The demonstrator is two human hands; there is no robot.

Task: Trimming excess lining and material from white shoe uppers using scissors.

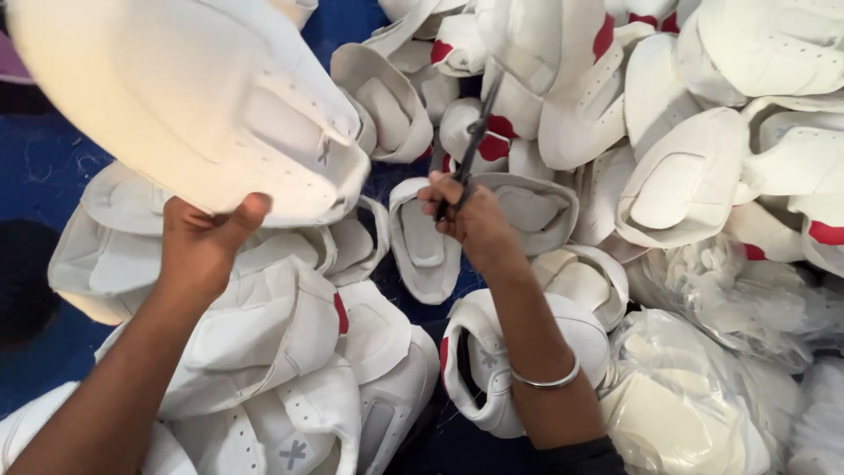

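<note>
Both forearms are bare from the wrist up to the lower edge of the view. The right arm carries a thin, plain silver bangle [547,380] near the wrist, and a dark sleeve [576,457] begins further up. The left arm wears nothing visible.

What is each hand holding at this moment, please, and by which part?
The left hand grips a white shoe upper by its lower edge; the right hand holds dark scissors by the handles.
</note>
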